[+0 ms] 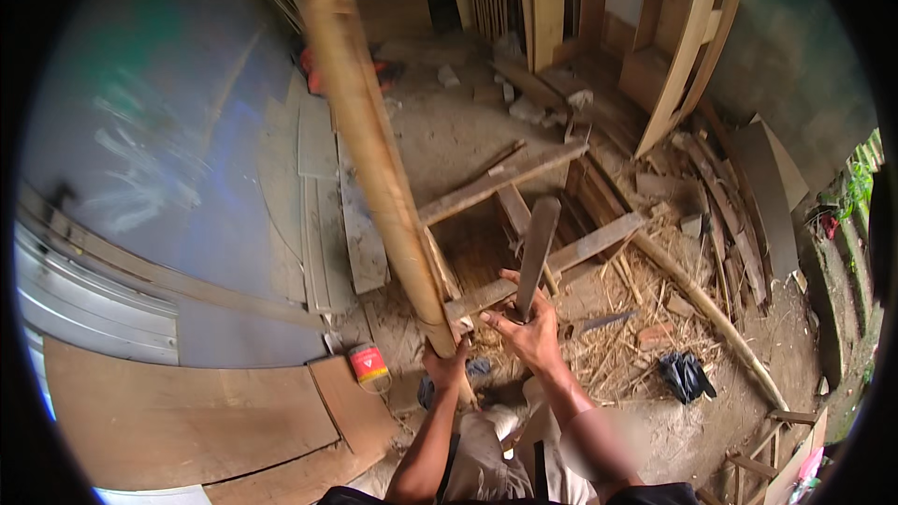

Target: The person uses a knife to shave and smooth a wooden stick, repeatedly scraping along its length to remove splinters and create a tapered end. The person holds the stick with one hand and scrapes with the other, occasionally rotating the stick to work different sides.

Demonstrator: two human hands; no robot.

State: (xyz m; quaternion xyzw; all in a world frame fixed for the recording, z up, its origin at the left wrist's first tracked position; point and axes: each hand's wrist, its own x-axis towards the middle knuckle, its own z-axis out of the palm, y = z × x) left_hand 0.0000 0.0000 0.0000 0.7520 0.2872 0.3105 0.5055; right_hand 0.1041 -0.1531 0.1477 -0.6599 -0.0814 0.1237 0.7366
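My left hand grips the lower end of a long, pale brown pole that looks like bamboo. The pole rises up and away to the far left and is blurred toward its top. To the right, my right hand is closed on a machete, its broad blade pointing up and away with a rounded tip. The handle is mostly hidden in my palm. Just beyond both hands stands a rough wooden frame of nailed boards, its near rail right behind my right hand. The blade is apart from the pole.
Straw and shavings litter the ground, with a black plastic bag on them. A thin pole lies at the right. A red and yellow can stands beside brown boards at the left. Wooden frames lean at the back right.
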